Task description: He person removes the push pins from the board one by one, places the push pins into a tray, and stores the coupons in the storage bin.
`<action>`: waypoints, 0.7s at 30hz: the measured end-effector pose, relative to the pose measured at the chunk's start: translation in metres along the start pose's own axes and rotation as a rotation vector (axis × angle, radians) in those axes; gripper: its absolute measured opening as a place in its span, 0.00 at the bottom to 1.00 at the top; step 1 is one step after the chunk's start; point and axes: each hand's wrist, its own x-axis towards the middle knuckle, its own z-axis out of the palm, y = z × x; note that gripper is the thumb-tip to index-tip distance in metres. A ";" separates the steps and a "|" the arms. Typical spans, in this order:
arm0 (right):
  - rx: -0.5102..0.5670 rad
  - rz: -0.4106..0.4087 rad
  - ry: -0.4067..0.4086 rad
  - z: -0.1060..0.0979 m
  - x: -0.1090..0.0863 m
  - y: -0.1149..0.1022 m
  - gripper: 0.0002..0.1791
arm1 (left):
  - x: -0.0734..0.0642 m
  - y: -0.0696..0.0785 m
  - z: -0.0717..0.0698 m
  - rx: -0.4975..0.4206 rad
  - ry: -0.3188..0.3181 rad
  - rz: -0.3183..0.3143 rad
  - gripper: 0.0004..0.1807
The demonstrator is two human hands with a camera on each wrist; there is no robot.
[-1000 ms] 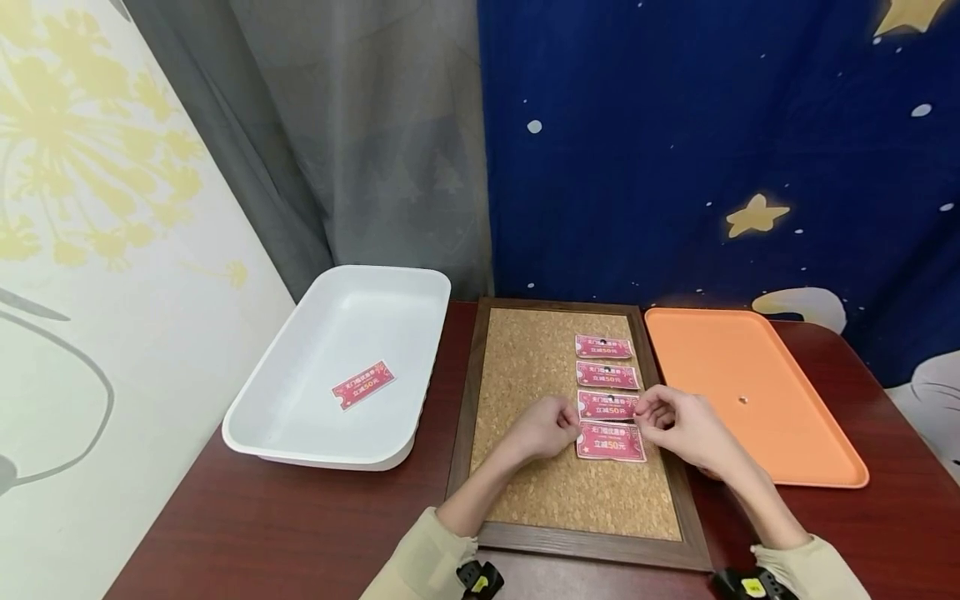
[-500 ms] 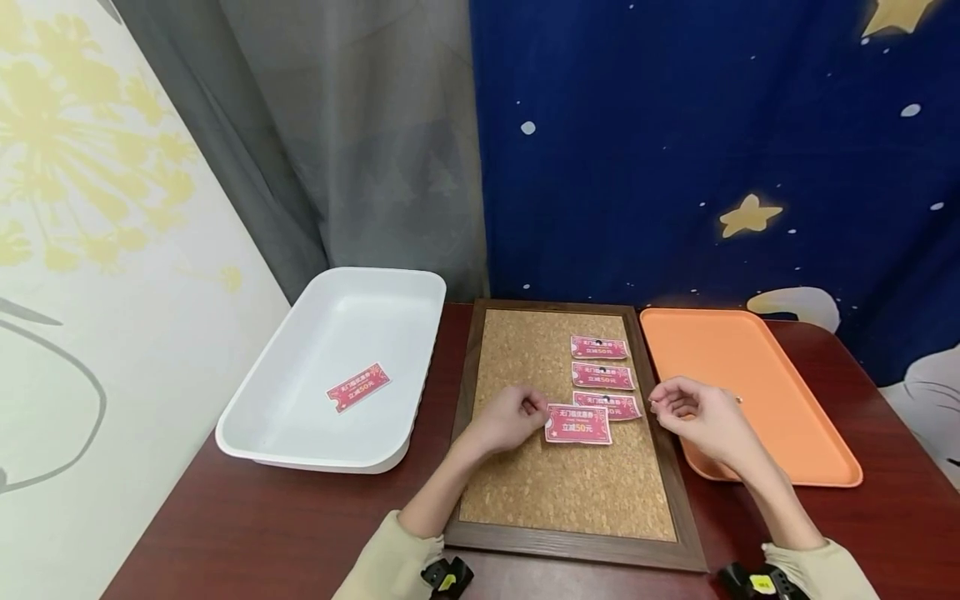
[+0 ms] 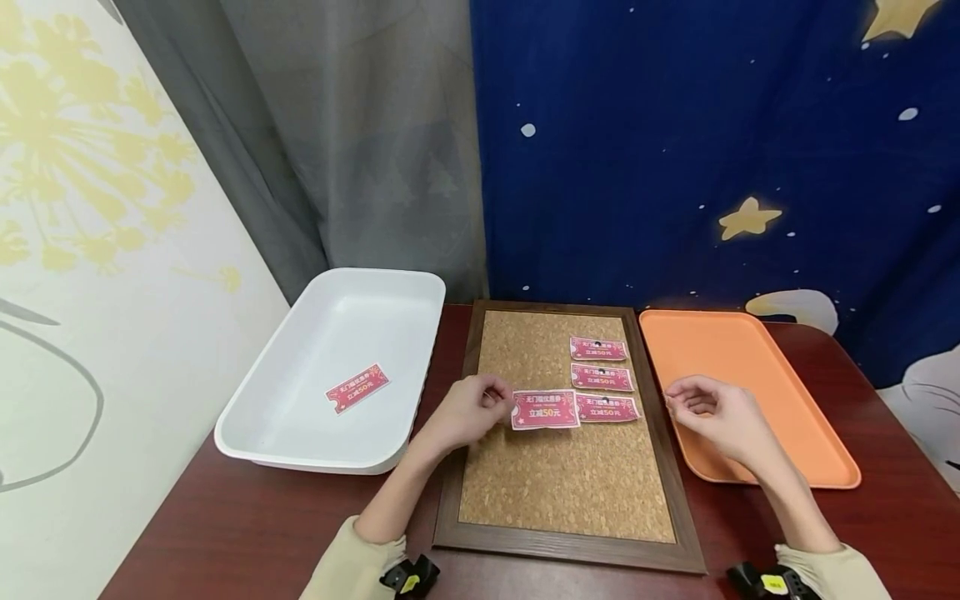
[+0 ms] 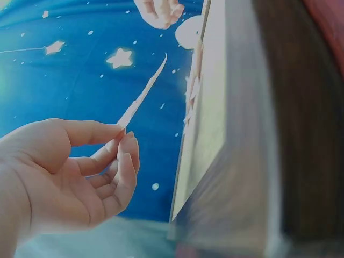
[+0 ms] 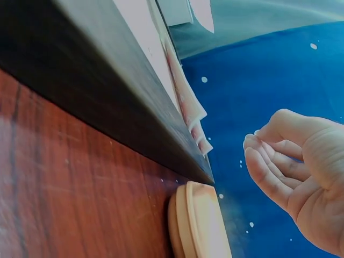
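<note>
My left hand (image 3: pixel 474 410) pinches the left edge of a pink paper coupon (image 3: pixel 546 410) between thumb and fingers, holding it out over the corkboard (image 3: pixel 555 483). The left wrist view catches this coupon (image 4: pixel 142 97) edge-on, raised off the board. Three more pink coupons, such as the lowest (image 3: pixel 611 410), lie in a column along the board's right side, each with a dark pin near its top edge. My right hand (image 3: pixel 723 418) hovers over the near left part of the orange tray, fingers curled and thumb tip meeting the fingertips; I cannot tell whether something tiny is between them.
A deep white tray (image 3: pixel 352 321) stands left of the board, a single pink coupon (image 3: pixel 357 388) lying inside. The shallow orange tray (image 3: pixel 806 450) sits to the right. The board's raised brown frame (image 3: pixel 570 546) lies on the reddish-brown table (image 3: pixel 315 525).
The coupon has come away from the lowest place in the column and moved left and up with my left hand. My right hand has left the coupon and drawn right, over the orange tray.
</note>
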 end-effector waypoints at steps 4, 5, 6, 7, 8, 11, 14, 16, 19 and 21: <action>-0.020 0.003 0.014 -0.005 0.000 0.003 0.07 | -0.007 -0.003 -0.017 0.006 0.045 0.008 0.03; -0.024 0.002 0.017 -0.006 0.000 0.003 0.06 | -0.008 -0.004 -0.021 0.007 0.061 0.008 0.03; -0.025 -0.001 0.021 -0.008 0.001 0.004 0.06 | -0.010 -0.005 -0.026 0.005 0.075 0.000 0.03; -0.029 -0.005 0.025 -0.009 0.001 0.004 0.06 | -0.012 -0.006 -0.030 0.005 0.087 -0.006 0.03; -0.032 -0.006 0.030 -0.010 0.000 0.004 0.06 | -0.014 -0.006 -0.035 0.002 0.098 -0.017 0.03; -0.045 -0.011 0.043 -0.014 0.000 0.006 0.05 | -0.020 -0.009 -0.049 -0.006 0.126 -0.042 0.05; -0.064 -0.018 0.058 -0.017 -0.001 0.009 0.04 | -0.025 -0.015 -0.062 -0.009 0.147 -0.061 0.06; -0.076 -0.023 0.069 -0.020 -0.001 0.011 0.04 | -0.027 -0.021 -0.070 -0.015 0.159 -0.078 0.06; -0.085 -0.025 0.081 -0.023 -0.002 0.014 0.04 | -0.030 -0.029 -0.080 -0.012 0.171 -0.099 0.06; -0.088 -0.022 0.090 -0.025 -0.003 0.016 0.03 | -0.033 -0.034 -0.085 -0.001 0.181 -0.110 0.06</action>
